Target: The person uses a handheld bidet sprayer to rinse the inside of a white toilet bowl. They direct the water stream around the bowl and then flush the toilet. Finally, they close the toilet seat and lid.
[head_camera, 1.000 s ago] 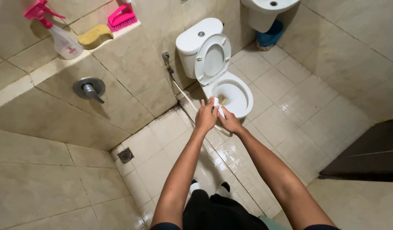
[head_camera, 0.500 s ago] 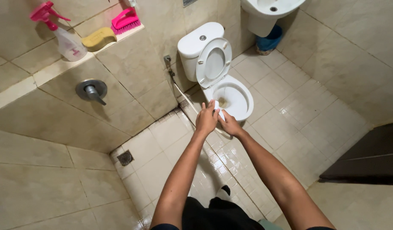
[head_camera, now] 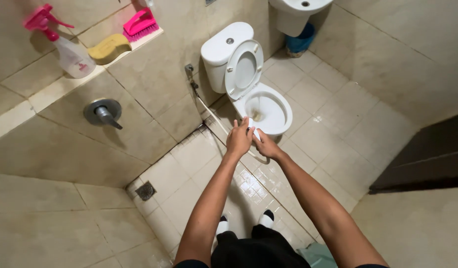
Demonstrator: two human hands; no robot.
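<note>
Gripping a small white sprayer head [head_camera: 252,127] with both our left hand [head_camera: 239,140] and right hand [head_camera: 266,147], just near the toilet bowl [head_camera: 268,110] rim. Risk: misaimed spray wets the floor [head_camera: 338,124].

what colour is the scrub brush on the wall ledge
Bright pink scrub brush, clearest in the head view, beside a yellow sponge.

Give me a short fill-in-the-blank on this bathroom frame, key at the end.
1. Both hands, left hand and right hand, hold a small ____ sprayer head.
2. The toilet seat is ____.
3. The spray bottle on the ledge has a ____ trigger.

Missing words: white; up; pink
</note>
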